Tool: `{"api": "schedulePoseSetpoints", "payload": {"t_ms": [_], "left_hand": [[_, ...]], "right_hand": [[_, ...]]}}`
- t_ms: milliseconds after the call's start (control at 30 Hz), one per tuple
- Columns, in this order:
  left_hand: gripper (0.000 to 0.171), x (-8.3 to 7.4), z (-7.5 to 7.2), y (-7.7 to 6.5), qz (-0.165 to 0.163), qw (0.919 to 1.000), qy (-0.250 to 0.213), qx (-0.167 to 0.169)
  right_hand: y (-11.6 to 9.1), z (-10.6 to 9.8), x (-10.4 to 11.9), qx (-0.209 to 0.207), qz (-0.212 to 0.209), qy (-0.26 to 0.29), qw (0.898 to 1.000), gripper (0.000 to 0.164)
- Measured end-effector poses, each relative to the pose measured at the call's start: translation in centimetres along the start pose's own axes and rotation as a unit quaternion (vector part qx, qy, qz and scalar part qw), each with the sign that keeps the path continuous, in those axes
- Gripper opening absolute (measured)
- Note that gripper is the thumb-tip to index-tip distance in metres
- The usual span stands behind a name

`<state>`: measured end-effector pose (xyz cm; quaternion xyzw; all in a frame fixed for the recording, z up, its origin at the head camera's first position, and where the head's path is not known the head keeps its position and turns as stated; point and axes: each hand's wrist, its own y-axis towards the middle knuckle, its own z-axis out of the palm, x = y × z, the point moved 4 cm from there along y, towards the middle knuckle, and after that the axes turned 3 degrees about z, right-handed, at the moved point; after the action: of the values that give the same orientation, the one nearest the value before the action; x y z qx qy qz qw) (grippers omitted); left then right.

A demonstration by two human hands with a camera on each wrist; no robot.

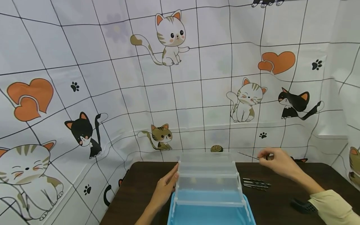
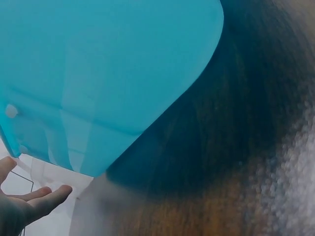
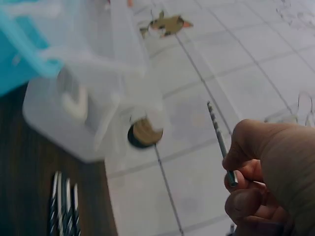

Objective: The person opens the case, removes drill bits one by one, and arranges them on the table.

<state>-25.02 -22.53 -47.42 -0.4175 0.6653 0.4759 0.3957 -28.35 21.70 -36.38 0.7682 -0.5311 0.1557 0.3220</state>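
Observation:
My right hand [image 1: 278, 162] pinches a thin metal drill bit [image 1: 248, 155] between thumb and fingers, raised over the table's far edge. In the right wrist view the spiral end of the drill bit [image 3: 215, 123] points away from the fingers. My left hand [image 1: 164, 189] is at the left side of an opened plastic box, its fingers extended along the translucent tiered lid or trays [image 1: 209, 181]. The blue base [image 1: 170, 215] of this box sits nearer to me. Several more drill bits [image 1: 256, 184] lie side by side to the right of the box.
The dark brown table [image 1: 140, 178] carries the box and drill bits. Near my right sleeve lies a black object [image 1: 302, 206], its kind unclear. A white grid-patterned cloth [image 1: 185, 103] with cartoon cats hangs behind the table.

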Motion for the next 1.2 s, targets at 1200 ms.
{"api": "schedulePoseSetpoints", "payload": {"t_ms": [1200], "left_hand": [[0.048, -0.1, -0.1, -0.1, -0.006, 0.9999, 0.001, -0.011]], "right_hand": [[-6.0, 8.3, -10.2, 0.072, -0.02, -0.006, 0.997, 0.011]]}}
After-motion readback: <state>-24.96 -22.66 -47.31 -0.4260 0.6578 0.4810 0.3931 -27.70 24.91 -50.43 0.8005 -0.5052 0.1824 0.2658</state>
